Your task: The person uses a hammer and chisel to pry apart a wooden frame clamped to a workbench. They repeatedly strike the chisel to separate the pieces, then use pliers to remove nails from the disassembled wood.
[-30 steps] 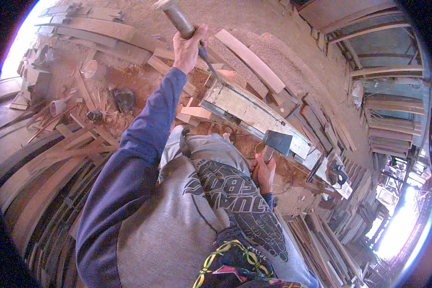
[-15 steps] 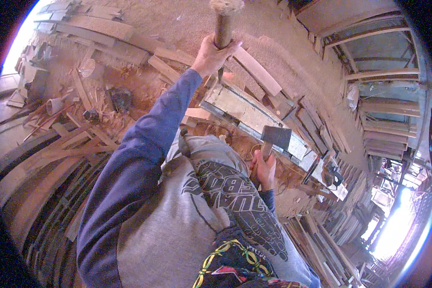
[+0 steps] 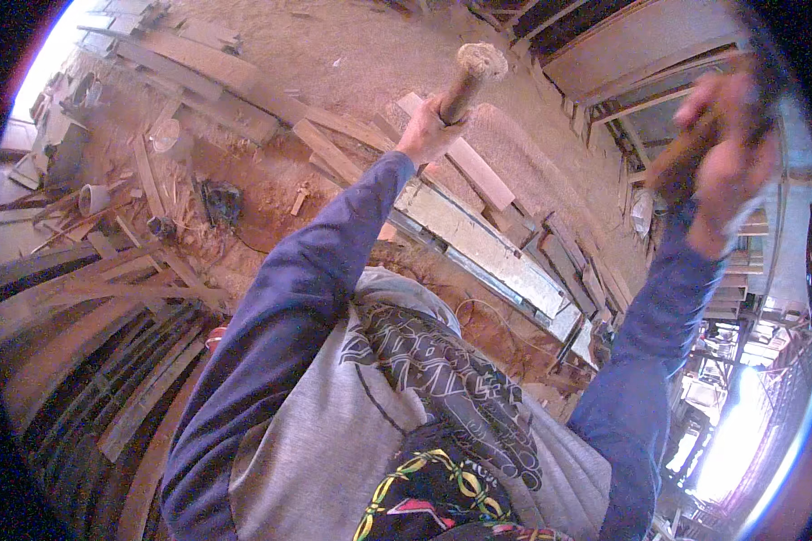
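Note:
My left hand (image 3: 429, 131) is stretched out ahead and gripped around a round wooden tool handle (image 3: 467, 77) with a frayed, flattened top; the tool's lower end is hidden behind the hand. It is held above a long pale plank (image 3: 487, 243) lying on the sawdust floor. My right hand (image 3: 731, 153) is raised high at the upper right and blurred by motion. It grips the brown wooden handle of a hammer (image 3: 681, 162), whose head I cannot make out. Both arms wear blue sleeves.
Loose planks and offcuts (image 3: 334, 149) lie scattered on the sawdust-covered ground. Curved wooden strips (image 3: 108, 361) are stacked at the lower left, with small buckets (image 3: 95, 197) near them. Wooden frames (image 3: 641, 45) lean at the upper right.
My right hand has swung the hammer from waist height up to the upper right. My left hand with the wooden handle has shifted slightly right and tilted.

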